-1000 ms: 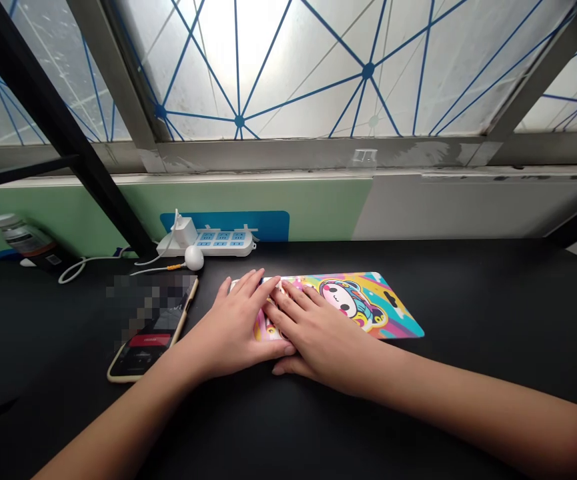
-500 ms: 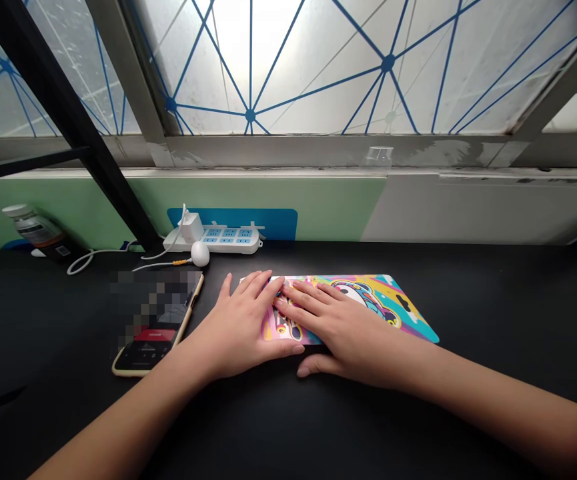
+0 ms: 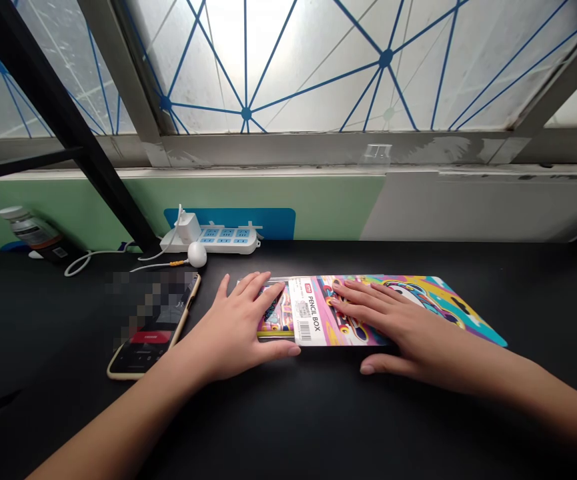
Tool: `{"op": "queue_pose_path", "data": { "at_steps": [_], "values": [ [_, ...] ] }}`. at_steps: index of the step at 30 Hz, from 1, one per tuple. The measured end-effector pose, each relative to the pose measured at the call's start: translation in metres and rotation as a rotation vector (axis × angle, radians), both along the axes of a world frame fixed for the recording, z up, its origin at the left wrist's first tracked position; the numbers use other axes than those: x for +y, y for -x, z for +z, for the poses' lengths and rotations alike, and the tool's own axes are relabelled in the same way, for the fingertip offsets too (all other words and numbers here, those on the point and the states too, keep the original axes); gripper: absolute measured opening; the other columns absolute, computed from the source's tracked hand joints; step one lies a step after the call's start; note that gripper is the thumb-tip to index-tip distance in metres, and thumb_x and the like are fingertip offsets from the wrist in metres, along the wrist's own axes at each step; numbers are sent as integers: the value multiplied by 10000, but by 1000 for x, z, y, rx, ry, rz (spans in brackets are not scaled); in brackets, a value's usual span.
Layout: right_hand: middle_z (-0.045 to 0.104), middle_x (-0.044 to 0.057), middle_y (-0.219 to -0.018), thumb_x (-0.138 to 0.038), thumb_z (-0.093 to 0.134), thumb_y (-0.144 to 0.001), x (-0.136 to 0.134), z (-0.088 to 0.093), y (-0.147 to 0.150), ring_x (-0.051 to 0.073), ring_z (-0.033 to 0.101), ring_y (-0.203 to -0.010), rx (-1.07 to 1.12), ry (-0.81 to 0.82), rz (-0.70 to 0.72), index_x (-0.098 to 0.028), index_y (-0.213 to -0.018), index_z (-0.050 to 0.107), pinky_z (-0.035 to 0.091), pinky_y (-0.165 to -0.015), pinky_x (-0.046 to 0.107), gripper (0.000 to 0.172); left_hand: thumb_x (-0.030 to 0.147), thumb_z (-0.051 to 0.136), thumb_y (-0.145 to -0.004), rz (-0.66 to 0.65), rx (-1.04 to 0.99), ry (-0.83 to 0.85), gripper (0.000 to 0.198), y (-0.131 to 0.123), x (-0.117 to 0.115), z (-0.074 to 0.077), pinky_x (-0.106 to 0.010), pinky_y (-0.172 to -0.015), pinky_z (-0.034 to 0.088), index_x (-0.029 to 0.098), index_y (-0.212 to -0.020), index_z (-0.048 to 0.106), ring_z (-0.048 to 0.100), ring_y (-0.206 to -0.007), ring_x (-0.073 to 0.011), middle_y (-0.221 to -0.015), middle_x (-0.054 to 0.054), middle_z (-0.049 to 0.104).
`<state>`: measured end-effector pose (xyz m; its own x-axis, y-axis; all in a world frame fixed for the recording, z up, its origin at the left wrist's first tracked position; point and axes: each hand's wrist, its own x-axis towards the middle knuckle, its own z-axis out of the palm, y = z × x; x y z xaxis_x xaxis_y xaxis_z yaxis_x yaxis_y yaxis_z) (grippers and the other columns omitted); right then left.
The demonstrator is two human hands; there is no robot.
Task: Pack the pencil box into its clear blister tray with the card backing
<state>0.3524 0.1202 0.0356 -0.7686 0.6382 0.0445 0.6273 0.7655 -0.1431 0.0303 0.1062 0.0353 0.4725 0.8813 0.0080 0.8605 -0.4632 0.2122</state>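
Observation:
A flat pencil box (image 3: 279,319) with a bright printed surface lies on the black tabletop. Over its right part sits a colourful sleeve or lid (image 3: 325,327), pink, yellow and turquoise with cartoon figures and a white band reading "PENCIL BOX". My left hand (image 3: 241,323) rests on the box's left end, fingers spread, thumb along the near edge. Palm down on the sleeve lies my right hand (image 3: 393,327), its fingers stretched out flat and its thumb off the near edge. Both hands hide parts of the box and the sleeve.
Left of my hands lies a phone (image 3: 151,337) with a pale case edge. Behind it are a white power strip (image 3: 228,240), a cable with a round white end (image 3: 197,255), and a bottle (image 3: 35,230). A black frame bar (image 3: 103,180) slants down at the left.
My right hand has moved right, and the colourful sleeve has slid right with it. The white "PENCIL BOX" band and part of the box underneath now show. My left hand stays nearly in place.

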Motion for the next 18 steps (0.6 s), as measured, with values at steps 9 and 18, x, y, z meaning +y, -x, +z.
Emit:
{"op": "queue_pose_path", "data": {
  "at_steps": [9,18],
  "values": [
    [294,78,-1675,-474,645,-941,-5,-10,10,340,258,-1537,13,-76,-39,-302,-1610,295,301,-1205,622,774,665,550,-937,-120,16,-106,743,-1,-5,5,-597,-1218,264,220,-1525,459,315,-1521,-360,-1643,-147,368],
    [337,145,-1649,-433,602,-980,-8,-17,35,360,293,-1522,46,-185,-20,-224,-1604,317,305,-1199,620,717,723,455,-951,-51,28,-98,891,-27,-8,-9,-627,-1203,269,182,-1627,245,159,-1551,-414,-1679,-215,222]
  ]
}}
